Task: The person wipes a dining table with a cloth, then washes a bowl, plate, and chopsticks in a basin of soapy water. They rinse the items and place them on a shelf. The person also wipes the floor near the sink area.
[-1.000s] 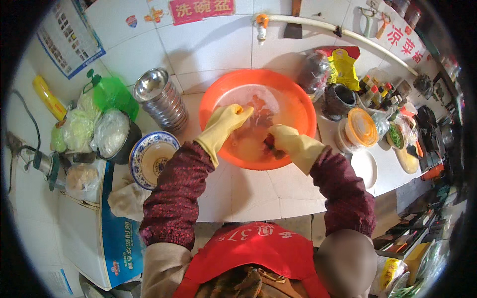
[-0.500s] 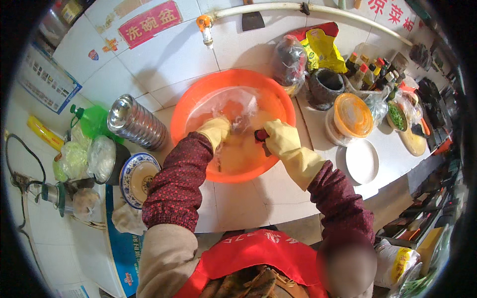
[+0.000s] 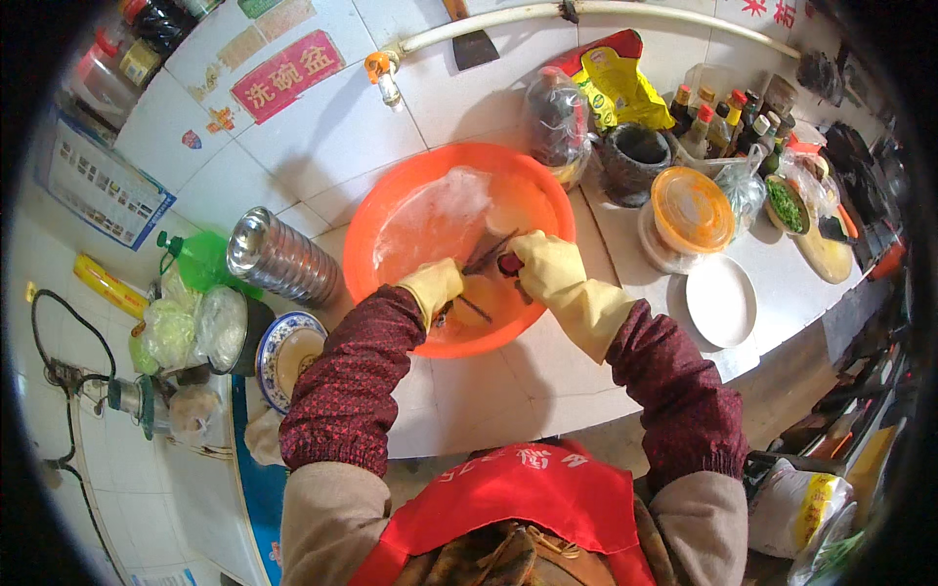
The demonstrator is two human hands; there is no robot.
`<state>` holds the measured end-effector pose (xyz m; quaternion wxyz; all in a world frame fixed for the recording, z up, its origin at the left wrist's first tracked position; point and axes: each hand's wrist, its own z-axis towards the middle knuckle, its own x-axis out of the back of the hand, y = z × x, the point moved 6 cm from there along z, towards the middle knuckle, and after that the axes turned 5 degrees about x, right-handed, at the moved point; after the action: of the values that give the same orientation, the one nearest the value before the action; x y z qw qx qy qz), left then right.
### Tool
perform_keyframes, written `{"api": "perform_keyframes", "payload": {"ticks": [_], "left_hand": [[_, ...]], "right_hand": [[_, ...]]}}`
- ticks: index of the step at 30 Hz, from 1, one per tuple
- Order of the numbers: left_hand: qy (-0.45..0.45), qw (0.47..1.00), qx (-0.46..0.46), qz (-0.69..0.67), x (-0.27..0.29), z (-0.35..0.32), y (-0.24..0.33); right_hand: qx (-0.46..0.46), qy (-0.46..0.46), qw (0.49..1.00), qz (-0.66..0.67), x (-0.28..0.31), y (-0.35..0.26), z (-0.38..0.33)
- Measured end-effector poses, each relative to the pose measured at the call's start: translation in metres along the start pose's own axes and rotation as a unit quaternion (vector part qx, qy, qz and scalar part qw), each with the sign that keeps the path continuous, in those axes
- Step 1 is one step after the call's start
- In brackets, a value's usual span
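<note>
While both gloved hands grip utensils over the orange basin point(image 3: 391, 220), white tiled counter point(image 3: 508, 391) meets tiled wall point(image 3: 322, 127).

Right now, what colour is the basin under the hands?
Orange, seen in the head view: basin.

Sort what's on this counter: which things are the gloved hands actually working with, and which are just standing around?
In use:
- left hand and right hand, yellow-gloved, over the orange basin
- dark thin tool and small reddish piece, between the hands

Lying about:
- stacked steel bowls
- white plate
- orange-lidded tub
- sauce bottles
- patterned plate
</note>
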<state>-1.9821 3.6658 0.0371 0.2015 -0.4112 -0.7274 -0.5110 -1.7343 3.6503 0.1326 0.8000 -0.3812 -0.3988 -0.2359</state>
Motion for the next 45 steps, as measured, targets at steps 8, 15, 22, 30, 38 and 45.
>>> {"api": "perform_keyframes", "payload": {"ticks": [8,15,22,30,38,45], "left_hand": [[-0.037,0.897,0.069,-0.436,0.065,-0.001,0.021],[0.034,0.914,0.115,-0.386,0.109,-0.014,0.02],[-0.044,0.922,0.0,0.385,0.109,-0.019,0.035],[-0.035,0.937,0.128,0.322,0.06,0.043,0.012],[0.015,0.989,0.066,0.134,0.012,0.044,0.003],[0.062,0.997,0.003,0.049,-0.057,0.109,0.012]], "right_hand": [[-0.02,-0.036,0.999,0.004,-0.008,0.006,0.001],[-0.018,-0.026,0.999,-0.006,-0.003,0.002,0.0],[-0.046,-0.023,0.998,0.03,-0.001,0.003,0.0],[-0.046,-0.041,0.998,0.027,0.004,-0.001,0.001],[-0.058,-0.033,0.998,0.024,0.001,0.001,0.0],[-0.034,0.008,0.998,0.044,-0.003,0.004,-0.003]]}}
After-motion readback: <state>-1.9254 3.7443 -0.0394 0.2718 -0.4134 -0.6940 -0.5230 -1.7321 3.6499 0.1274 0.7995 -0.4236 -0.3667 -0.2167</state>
